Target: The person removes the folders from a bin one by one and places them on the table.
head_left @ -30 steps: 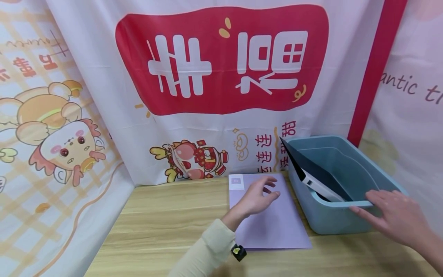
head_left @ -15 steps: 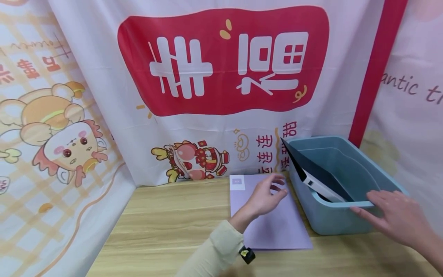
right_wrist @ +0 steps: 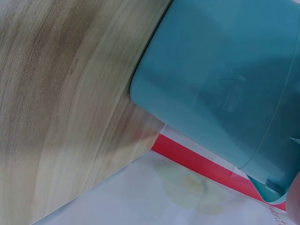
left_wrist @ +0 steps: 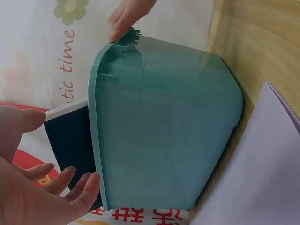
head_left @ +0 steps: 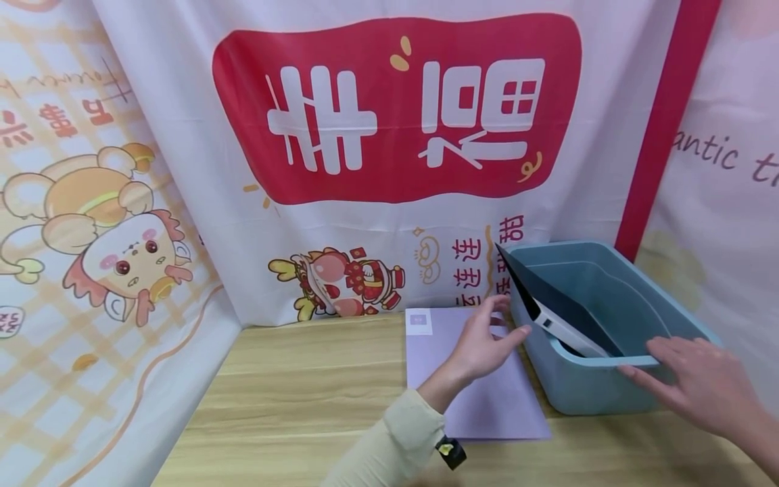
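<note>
My left hand (head_left: pixel 483 341), its fingers loosely spread, is raised over the lilac folder (head_left: pixel 481 399), close to the left wall of the blue-green plastic bin (head_left: pixel 602 389). A dark, flat, folder-like thing (head_left: pixel 560 304) with a white edge leans in the bin and sticks out past its rim. In the left wrist view, the thumb of that hand is right at the white edge (left_wrist: pixel 68 110); whether it touches, I cannot tell. My right hand (head_left: pixel 700 379) grips the bin's front right rim, thumb outside and fingers over the top.
The wooden table (head_left: pixel 292 392) carries the lilac folder, which has a white label (head_left: pixel 418 321) at its top left corner. Printed cloths (head_left: pixel 395 108) hang behind the table and on both sides. The bin stands against the back cloth.
My left hand has moved right, across the lilac folder to the dark folder-like thing, its fingers parting from the thumb. The right hand stays on the bin's rim. The view has shifted slightly.
</note>
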Action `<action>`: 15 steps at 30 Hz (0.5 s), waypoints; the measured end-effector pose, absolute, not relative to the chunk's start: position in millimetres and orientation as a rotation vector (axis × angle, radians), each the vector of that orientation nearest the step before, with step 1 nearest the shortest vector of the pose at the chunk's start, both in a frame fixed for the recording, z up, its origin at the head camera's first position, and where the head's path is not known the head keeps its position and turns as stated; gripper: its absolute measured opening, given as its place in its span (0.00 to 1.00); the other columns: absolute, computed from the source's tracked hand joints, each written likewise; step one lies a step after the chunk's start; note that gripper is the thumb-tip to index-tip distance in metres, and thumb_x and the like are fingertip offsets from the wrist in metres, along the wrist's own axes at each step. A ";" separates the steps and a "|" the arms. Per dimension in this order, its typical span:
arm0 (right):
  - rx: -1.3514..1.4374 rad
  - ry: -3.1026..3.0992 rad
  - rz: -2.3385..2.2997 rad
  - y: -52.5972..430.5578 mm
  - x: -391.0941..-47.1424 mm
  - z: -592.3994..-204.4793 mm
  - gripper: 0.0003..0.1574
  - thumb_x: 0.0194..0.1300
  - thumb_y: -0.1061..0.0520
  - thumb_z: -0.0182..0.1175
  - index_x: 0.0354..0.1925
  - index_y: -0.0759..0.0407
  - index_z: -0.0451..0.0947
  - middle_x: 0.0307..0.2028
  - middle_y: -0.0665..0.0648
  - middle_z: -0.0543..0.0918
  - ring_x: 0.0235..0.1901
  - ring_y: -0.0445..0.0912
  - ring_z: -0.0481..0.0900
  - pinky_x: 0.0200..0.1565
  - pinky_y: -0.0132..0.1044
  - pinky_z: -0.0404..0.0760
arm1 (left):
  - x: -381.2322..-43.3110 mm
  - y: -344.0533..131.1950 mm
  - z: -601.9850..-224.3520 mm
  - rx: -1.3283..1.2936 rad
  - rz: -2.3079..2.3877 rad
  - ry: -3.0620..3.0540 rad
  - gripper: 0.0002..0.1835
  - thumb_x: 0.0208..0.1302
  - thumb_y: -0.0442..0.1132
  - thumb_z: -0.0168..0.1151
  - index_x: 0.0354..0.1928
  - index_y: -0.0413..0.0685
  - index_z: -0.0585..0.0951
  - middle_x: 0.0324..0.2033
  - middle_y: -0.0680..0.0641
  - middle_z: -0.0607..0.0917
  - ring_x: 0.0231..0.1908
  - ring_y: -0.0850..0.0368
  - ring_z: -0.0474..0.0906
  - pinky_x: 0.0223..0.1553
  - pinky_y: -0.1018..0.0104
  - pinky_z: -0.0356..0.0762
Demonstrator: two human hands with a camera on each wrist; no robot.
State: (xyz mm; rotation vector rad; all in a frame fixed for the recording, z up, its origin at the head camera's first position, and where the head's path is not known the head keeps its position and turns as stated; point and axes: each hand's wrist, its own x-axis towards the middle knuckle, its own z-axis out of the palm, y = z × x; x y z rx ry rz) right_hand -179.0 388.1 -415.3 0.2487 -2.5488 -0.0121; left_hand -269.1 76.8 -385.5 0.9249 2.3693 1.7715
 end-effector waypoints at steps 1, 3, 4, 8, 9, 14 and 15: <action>0.247 -2.552 -0.011 388.3 -179.0 -415.7 0.27 0.48 0.30 0.64 0.20 0.47 0.67 0.17 0.46 0.64 0.16 0.42 0.58 0.18 0.32 0.58 | -269.0 77.7 -385.7 0.921 1.777 2.364 0.28 0.60 0.53 0.62 0.62 0.63 0.66 0.53 0.57 0.73 0.49 0.62 0.73 0.41 0.72 0.76; 0.245 -2.555 -0.010 388.8 -179.0 -416.6 0.27 0.48 0.29 0.64 0.20 0.47 0.67 0.17 0.46 0.65 0.16 0.42 0.58 0.18 0.33 0.59 | -268.5 79.5 -385.8 0.909 1.781 2.359 0.28 0.60 0.54 0.62 0.62 0.64 0.66 0.53 0.57 0.73 0.49 0.63 0.73 0.41 0.72 0.76; 0.244 -2.555 -0.010 389.1 -179.0 -417.0 0.27 0.48 0.29 0.64 0.20 0.47 0.67 0.17 0.46 0.65 0.16 0.42 0.58 0.18 0.33 0.59 | -268.4 80.6 -385.7 0.905 1.783 2.359 0.28 0.60 0.54 0.62 0.61 0.64 0.66 0.52 0.58 0.73 0.48 0.64 0.72 0.41 0.72 0.76; 0.246 -2.551 -0.009 389.6 -179.2 -418.0 0.27 0.48 0.30 0.64 0.20 0.47 0.67 0.17 0.46 0.65 0.16 0.42 0.58 0.18 0.33 0.59 | -267.2 85.6 -385.2 0.911 1.776 2.382 0.28 0.59 0.55 0.63 0.60 0.64 0.67 0.51 0.58 0.74 0.46 0.65 0.72 0.41 0.72 0.75; 0.246 -2.550 -0.009 389.6 -179.2 -418.0 0.27 0.48 0.30 0.64 0.20 0.47 0.67 0.17 0.46 0.64 0.16 0.42 0.58 0.18 0.33 0.59 | -267.0 86.9 -385.0 0.921 1.775 2.385 0.28 0.59 0.55 0.63 0.60 0.63 0.67 0.51 0.58 0.75 0.46 0.65 0.72 0.41 0.70 0.75; 0.258 -2.527 -0.009 389.6 -179.6 -417.4 0.28 0.47 0.30 0.65 0.20 0.47 0.66 0.16 0.46 0.64 0.16 0.42 0.57 0.18 0.33 0.58 | -267.1 96.8 -385.3 0.920 1.777 2.441 0.29 0.56 0.57 0.64 0.58 0.59 0.69 0.48 0.58 0.76 0.42 0.67 0.72 0.41 0.71 0.74; 0.260 -2.521 -0.009 389.7 -179.7 -417.3 0.28 0.47 0.30 0.65 0.20 0.47 0.66 0.16 0.46 0.64 0.16 0.42 0.57 0.18 0.33 0.58 | -266.8 99.0 -385.5 0.898 1.784 2.452 0.29 0.56 0.57 0.65 0.57 0.58 0.69 0.47 0.58 0.76 0.41 0.67 0.72 0.40 0.71 0.74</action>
